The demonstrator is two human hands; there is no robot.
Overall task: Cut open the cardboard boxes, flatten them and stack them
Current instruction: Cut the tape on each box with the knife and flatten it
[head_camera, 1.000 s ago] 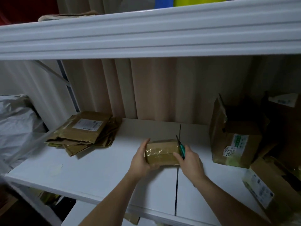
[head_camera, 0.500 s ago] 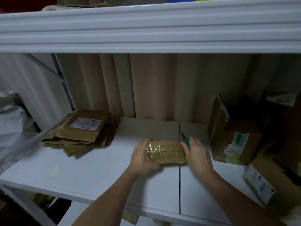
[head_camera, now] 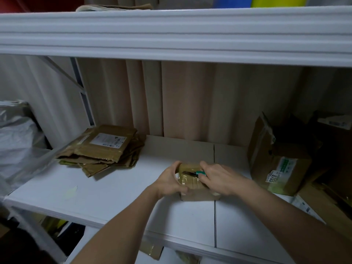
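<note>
A small taped cardboard box (head_camera: 190, 182) stands on the white shelf (head_camera: 118, 189) in the middle. My left hand (head_camera: 171, 180) grips its left side, fingers curled over the top edge. My right hand (head_camera: 219, 178) holds a green-handled cutter (head_camera: 198, 173) whose blade lies across the box's taped top, pointing left. A stack of flattened boxes (head_camera: 102, 149) lies at the shelf's back left.
Several unopened cardboard boxes (head_camera: 280, 164) with labels crowd the right end of the shelf. A grey plastic bag (head_camera: 17, 138) sits at the far left. An upper shelf (head_camera: 171, 35) overhangs the work area. A curtain hangs behind.
The right hand brought the cutter from behind the box's right end onto its top, blade now pointing left. The left hand shifted up over the box's left edge.
</note>
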